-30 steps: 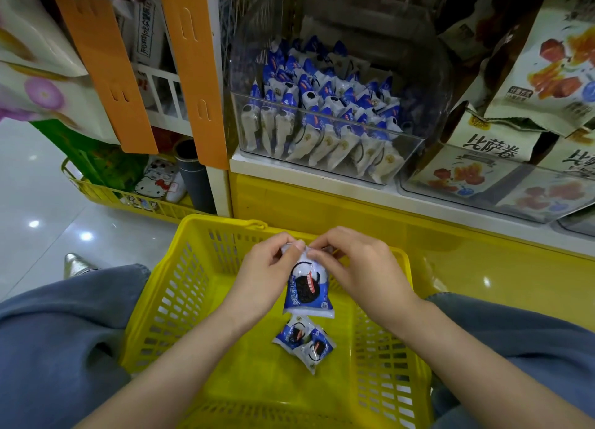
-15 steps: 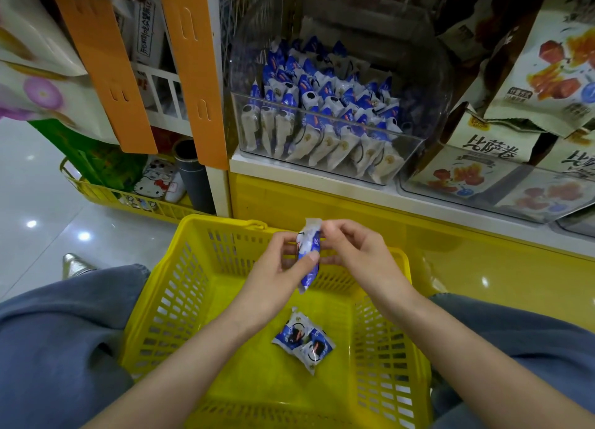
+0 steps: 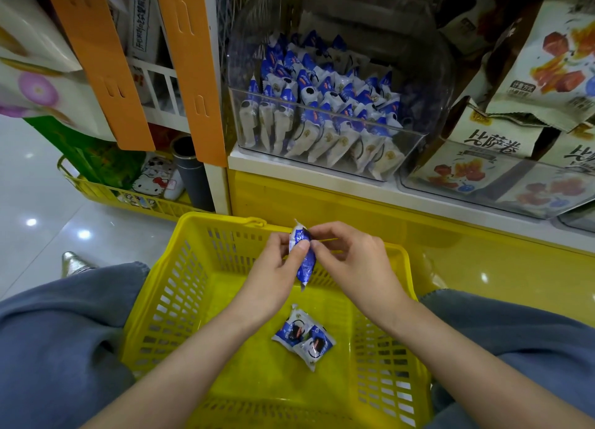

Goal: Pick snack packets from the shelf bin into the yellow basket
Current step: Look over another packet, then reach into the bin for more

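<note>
The yellow basket (image 3: 180, 299) was rigid plastic with slotted lattice walls. A snack packet (image 3: 304, 262) of glossy blue-and-white film with crimped ends hung upright, edge-on, over the basket's far side. The left hand (image 3: 273, 277) had a closed grip, thumb and fingers pinching its upper half. The right hand (image 3: 351, 261) pinched its top. Two matching packets (image 3: 304, 337) lay on the basket floor. The clear hard-walled shelf bin (image 3: 415, 151) sat beyond.

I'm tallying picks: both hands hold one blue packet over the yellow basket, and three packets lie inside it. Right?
Wrong count: the head view shows two packets in the yellow basket, not three. Left hand and right hand do hold one blue packet over it.
</note>
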Available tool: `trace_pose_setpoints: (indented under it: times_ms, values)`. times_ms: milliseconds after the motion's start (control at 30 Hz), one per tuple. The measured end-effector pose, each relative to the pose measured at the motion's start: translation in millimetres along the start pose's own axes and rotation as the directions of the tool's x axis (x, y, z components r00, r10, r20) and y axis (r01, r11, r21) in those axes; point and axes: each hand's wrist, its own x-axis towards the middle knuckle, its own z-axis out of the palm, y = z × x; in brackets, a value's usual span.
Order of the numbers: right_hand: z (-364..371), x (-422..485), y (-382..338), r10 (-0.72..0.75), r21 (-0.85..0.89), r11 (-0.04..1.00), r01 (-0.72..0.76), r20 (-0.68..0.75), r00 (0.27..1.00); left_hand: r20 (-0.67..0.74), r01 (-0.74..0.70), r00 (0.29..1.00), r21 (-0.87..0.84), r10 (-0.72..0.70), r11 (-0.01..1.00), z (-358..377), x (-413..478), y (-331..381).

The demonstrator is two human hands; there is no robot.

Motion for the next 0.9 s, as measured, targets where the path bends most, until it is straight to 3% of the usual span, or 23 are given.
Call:
trace_pose_setpoints:
  times_ms: [167, 367, 500, 733, 900]
  values:
    - [1, 1, 2, 0.03, -0.103, 0.994, -0.035, -0.046, 0.998, -0.002, 0.02, 1.0, 0.04, -0.02, 0.999, 1, 3, -1]
    - [8, 2, 4, 0.128, 0.062, 0.99, -0.129, 0.019, 0.992, -0.097, 0.03, 0.995, -0.028, -0.032, 0.999, 0, 4, 3]
    - [13, -3, 5, 0.086, 0.022, 0.996, -0.088, 0.068, 0.994, -0.084, 0.075, 0.993, -0.133, -0.086, 0.988, -2, 2, 5]
    - [3, 3, 4, 0.014, -0.115, 0.993, 0.0, 0.114, 0.993, -0.052, 0.094, 0.993, -0.157, -0.103, 0.983, -2, 6, 8]
    - [1, 5, 6, 0.044, -0.067, 0.997, -0.038, 0.089, 0.995, -0.063, 0.11, 0.99, -0.242, -0.129, 0.964, 0, 7, 8]
